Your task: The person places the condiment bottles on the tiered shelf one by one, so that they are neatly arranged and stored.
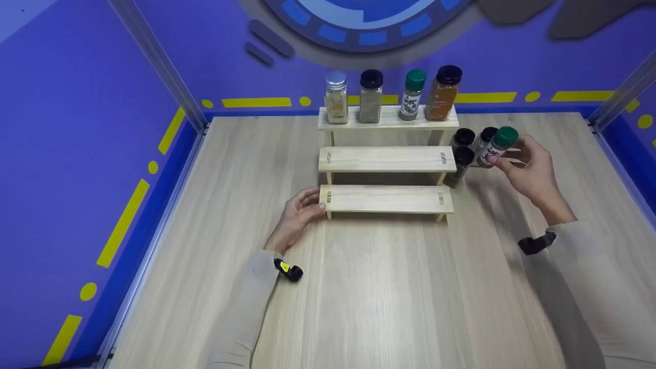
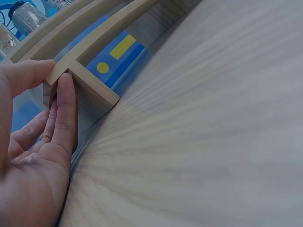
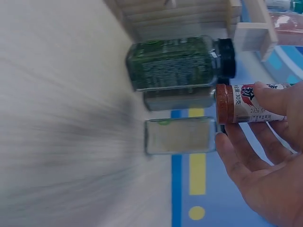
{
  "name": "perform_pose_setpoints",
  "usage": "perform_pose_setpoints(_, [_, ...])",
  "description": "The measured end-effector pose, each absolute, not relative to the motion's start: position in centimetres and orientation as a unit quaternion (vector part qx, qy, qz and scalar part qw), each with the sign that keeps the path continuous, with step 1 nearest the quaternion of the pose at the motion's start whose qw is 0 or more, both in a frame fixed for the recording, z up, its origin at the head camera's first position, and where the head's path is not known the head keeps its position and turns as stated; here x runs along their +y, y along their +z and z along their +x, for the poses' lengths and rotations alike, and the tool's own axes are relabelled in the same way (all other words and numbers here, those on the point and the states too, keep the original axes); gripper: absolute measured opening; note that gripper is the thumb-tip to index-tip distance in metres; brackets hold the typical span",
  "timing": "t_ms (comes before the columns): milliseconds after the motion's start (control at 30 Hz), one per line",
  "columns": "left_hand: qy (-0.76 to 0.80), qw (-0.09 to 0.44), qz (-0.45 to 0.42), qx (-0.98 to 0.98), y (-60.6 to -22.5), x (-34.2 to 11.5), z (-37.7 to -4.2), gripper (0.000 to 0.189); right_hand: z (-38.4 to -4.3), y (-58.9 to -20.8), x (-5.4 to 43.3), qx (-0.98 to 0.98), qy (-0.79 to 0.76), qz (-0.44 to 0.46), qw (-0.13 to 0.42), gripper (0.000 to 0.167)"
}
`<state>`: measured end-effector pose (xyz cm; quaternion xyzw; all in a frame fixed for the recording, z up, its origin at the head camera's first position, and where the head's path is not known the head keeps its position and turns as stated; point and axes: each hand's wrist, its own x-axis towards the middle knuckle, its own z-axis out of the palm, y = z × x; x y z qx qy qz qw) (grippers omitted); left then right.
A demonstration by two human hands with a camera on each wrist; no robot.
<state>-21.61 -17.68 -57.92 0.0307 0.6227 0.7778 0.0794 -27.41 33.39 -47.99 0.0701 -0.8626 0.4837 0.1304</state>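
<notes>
A three-tier wooden shelf (image 1: 387, 199) stands on the table. At its lowest tier's left end, my left hand (image 1: 297, 215) pinches the board between thumb and fingers; the left wrist view shows the thumb on top and fingers beneath. To the right of the shelf, my right hand (image 1: 535, 171) holds a small green-capped spice jar (image 1: 496, 148) up off the table, tilted. Reddish-brown powder shows at that jar's base in the right wrist view. Close by stand black-capped jars, one with dark green contents (image 3: 173, 64) and one with pale contents (image 3: 180, 136).
Along the top tier stand a silver-capped jar (image 1: 336, 100), a black-capped grey jar (image 1: 371, 97), a green-capped jar (image 1: 411, 97) and an orange-brown jar (image 1: 443, 97). Blue-purple panels (image 1: 123, 102) wall in the wooden table (image 1: 379, 297).
</notes>
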Motion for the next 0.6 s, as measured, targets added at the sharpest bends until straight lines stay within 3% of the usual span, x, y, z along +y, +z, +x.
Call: perform_pose_setpoints(600, [0.775,0.073,0.034,0.627,-58.0,-17.6,-21.5,0.056,-26.8,-43.9,30.6,-0.822,0.531,0.107,0.176,0.046])
